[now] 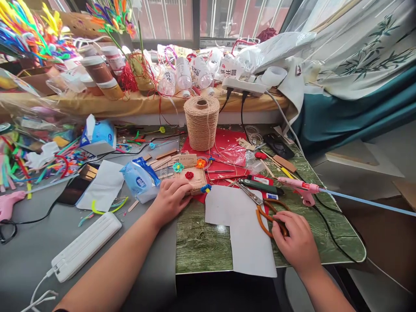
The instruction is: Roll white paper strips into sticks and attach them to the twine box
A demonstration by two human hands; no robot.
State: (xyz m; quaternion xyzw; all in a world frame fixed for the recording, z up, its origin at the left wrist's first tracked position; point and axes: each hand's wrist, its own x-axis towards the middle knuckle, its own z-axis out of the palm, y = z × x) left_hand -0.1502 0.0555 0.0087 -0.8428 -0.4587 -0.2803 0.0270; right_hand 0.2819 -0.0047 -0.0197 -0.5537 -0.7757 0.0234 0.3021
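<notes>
My left hand [173, 196] is closed over the near left edge of a twine-wrapped craft piece [197, 183], with its fingers on top. Small flowers sit on or around the piece: a red flower [189, 175], an orange flower [200, 163], a teal flower [177, 167] and a blue flower [206, 188]. At the right, my right hand [296, 236] has its thumb and fingers around the orange handles of the scissors [259, 197], whose blades point away to the left. Under the scissors lies a white sheet cut in an L shape [248, 242].
A large twine spool [200, 125] stands on a red sheet [232, 145]. Right of it are a green utility knife [261, 186] and a pink glue gun [300, 186] with its cord. A tissue pack [139, 180], a white power strip [86, 247] and a phone [73, 188] lie left.
</notes>
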